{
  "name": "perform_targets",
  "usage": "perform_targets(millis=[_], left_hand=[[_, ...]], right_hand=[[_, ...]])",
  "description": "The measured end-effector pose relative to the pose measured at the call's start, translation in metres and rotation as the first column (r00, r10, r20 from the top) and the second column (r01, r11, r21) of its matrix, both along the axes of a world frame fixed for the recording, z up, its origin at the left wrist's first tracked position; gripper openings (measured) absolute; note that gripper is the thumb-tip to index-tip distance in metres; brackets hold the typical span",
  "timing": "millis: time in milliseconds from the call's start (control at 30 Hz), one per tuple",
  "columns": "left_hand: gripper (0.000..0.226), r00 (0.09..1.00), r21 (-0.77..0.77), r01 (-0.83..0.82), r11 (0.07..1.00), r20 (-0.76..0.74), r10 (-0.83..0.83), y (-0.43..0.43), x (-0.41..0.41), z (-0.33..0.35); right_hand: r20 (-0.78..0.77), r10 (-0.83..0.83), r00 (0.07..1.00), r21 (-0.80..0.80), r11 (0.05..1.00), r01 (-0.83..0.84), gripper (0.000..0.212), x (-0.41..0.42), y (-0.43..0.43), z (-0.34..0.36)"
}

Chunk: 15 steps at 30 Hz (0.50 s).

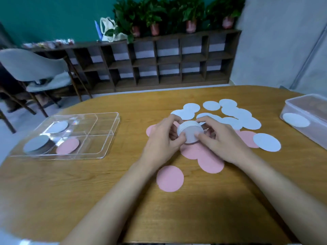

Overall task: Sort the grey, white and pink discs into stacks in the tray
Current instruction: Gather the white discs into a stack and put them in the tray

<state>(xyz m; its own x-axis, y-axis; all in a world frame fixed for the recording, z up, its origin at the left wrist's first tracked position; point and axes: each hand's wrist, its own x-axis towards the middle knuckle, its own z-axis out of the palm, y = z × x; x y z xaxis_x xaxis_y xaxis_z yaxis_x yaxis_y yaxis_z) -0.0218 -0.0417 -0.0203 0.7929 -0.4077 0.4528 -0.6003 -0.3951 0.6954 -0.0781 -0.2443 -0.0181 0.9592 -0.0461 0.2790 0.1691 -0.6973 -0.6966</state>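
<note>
My left hand (163, 138) and my right hand (219, 138) together grip a stack of white discs (189, 130) just above the table's middle. Under and around them lie several pink discs (170, 178), and behind them several loose white discs (235, 114). One more white disc (266, 142) lies to the right. The clear tray (106, 135) sits at the left. It holds a grey stack (36, 143) front left, a pink disc (68, 146) beside it, and a white disc (57, 127) at the back.
A clear plastic box (307, 105) stands at the right table edge with a white disc (295, 120) against it. Beyond the wooden table are a grey chair (31, 66) and a dark shelf unit (159, 61) with potted plants.
</note>
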Motion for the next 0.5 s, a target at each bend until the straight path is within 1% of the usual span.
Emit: perform_targets(millis=[67,167,233,367,500], left_hand=[[0.024,0.999,-0.012,-0.038,0.999,-0.008,0.038,0.026,-0.003,0.004],[0.022,0.993,-0.010,-0.099,0.995,-0.072,0.098,0.068,-0.004,0.014],[0.022,0.985,-0.021,-0.139,0.990,-0.111,0.136,0.097,-0.001,0.023],[0.021,0.964,-0.036,-0.221,0.975,-0.157,0.213,0.153,0.007,0.040],[0.019,0.942,0.001,-0.307,0.952,-0.138,0.304,0.202,0.020,0.053]], right_hand=[[-0.006,0.043,0.999,0.008,0.999,-0.043,0.027,0.005,0.020,0.007],[-0.006,0.110,0.994,0.055,0.992,-0.109,0.021,0.014,0.056,0.021],[-0.003,0.133,0.991,0.058,0.989,-0.133,0.018,0.024,0.081,0.030],[-0.031,0.172,0.985,0.028,0.985,-0.171,0.022,0.048,0.134,0.047],[-0.054,0.232,0.971,0.010,0.973,-0.232,0.024,0.078,0.185,0.060]])
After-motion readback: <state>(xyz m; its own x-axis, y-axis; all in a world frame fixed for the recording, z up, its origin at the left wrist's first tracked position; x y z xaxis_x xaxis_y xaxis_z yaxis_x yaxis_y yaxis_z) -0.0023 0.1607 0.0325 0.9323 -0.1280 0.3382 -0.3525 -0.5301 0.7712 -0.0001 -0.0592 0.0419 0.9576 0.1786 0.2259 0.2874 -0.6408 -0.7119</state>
